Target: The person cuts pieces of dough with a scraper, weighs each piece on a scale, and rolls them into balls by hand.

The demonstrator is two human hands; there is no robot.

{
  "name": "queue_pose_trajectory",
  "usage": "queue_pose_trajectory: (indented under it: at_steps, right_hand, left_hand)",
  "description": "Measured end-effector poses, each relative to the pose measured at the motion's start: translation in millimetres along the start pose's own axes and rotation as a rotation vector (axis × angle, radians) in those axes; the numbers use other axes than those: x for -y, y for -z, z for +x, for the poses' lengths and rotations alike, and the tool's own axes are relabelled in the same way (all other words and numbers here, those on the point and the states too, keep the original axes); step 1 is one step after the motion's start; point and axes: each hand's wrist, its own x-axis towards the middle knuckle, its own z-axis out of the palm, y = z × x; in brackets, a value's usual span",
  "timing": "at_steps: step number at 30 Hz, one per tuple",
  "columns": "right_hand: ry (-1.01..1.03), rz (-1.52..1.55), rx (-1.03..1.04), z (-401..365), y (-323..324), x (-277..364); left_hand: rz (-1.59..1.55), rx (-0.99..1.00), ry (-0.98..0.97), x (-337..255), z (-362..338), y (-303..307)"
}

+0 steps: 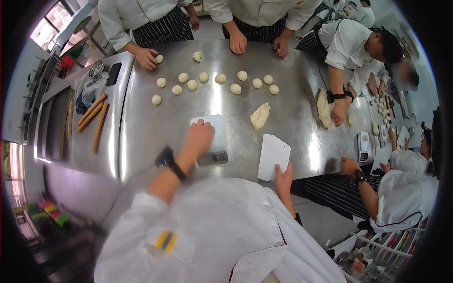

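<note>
My left hand [200,137] is over the white scale [219,139], its fingers bent down at the plate; whatever lies under them is hidden. The scale's display faces my body. In my right hand [283,178] is a white flat scraper [274,158], held by its lower right edge above the steel table's front edge. Just beyond the scraper lies a lump of dough [259,117]. Several round dough balls [220,79] are spread in loose rows farther back on the steel table [179,108].
Co-workers stand across the table, one hand [147,58] touching a dough ball. At right, another person's hand [338,112] is beside a long dough piece [324,109]. Rolling pins [92,113] lie at left. A second scale [363,146] stands at right.
</note>
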Motion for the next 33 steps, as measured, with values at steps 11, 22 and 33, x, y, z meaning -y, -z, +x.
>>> queue_pose_trajectory:
  at_steps: [11, 22, 33]
  right_hand:
    - [0.001, -0.043, 0.013, -3, 0, 3]
    - [0.016, -0.047, 0.056, 4, -4, 13]
    - [-0.019, -0.048, 0.041, 1, -3, 2]
  left_hand:
    - [-0.723, -0.020, 0.510, 22, -14, 2]
    - [-0.672, -0.314, 0.167, 19, -22, 34]
    - [-1.367, -0.314, 0.346, 1, -13, 55]
